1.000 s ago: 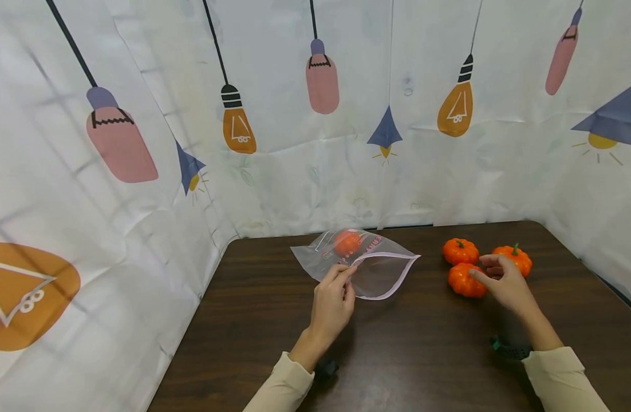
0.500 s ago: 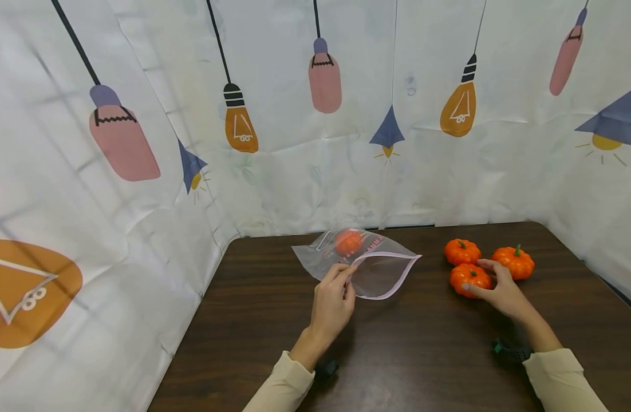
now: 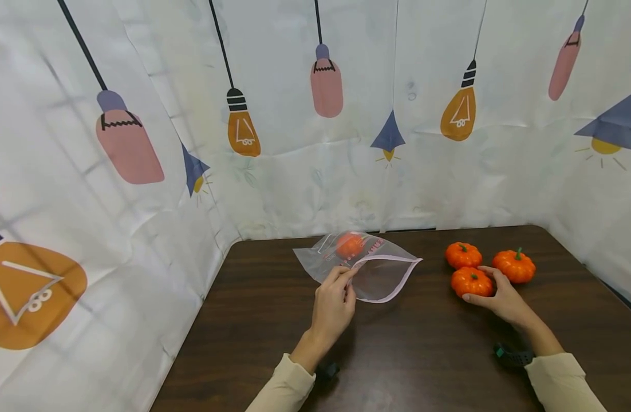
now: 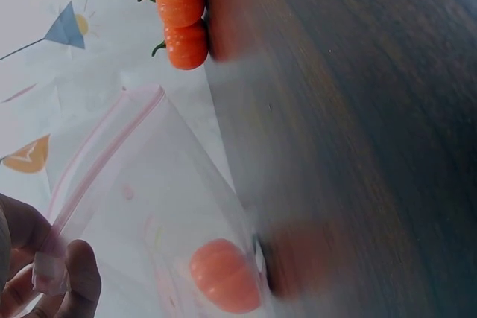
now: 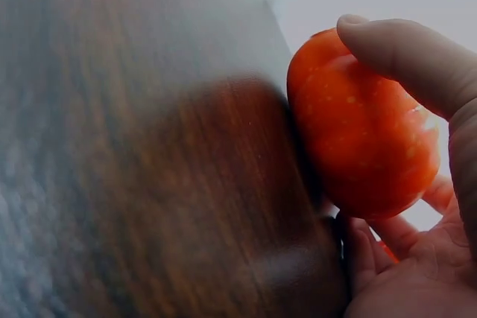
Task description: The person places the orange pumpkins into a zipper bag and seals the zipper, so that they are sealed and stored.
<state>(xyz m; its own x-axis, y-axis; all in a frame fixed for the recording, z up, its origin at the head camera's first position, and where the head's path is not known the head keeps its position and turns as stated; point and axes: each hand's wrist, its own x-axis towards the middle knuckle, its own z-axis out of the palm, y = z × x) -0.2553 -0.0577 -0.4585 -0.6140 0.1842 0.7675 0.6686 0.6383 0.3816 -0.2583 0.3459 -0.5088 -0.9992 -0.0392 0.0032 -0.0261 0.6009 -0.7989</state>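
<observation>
With our left hand (image 3: 331, 309) we pinch the rim of a clear plastic zip bag (image 3: 319, 256) with a pale pink closure strip, and its mouth gapes toward the right. Inside, near the far end, lies a small glossy orange pumpkin (image 3: 349, 245), seen through the film. Our right hand (image 3: 503, 300) curls thumb and fingers round a second ribbed orange pumpkin with a green stem (image 3: 471, 281), which sits on the dark brown wood-grain desk (image 3: 398, 355). Just behind it stands another orange pumpkin (image 3: 462, 255), and to the right, near our fingers, one more green-stemmed orange pumpkin (image 3: 515, 266). We wear cream sleeves (image 3: 560, 375); beyond the desk hangs white sheeting (image 3: 305, 189) printed with coloured lamps and bulbs.
</observation>
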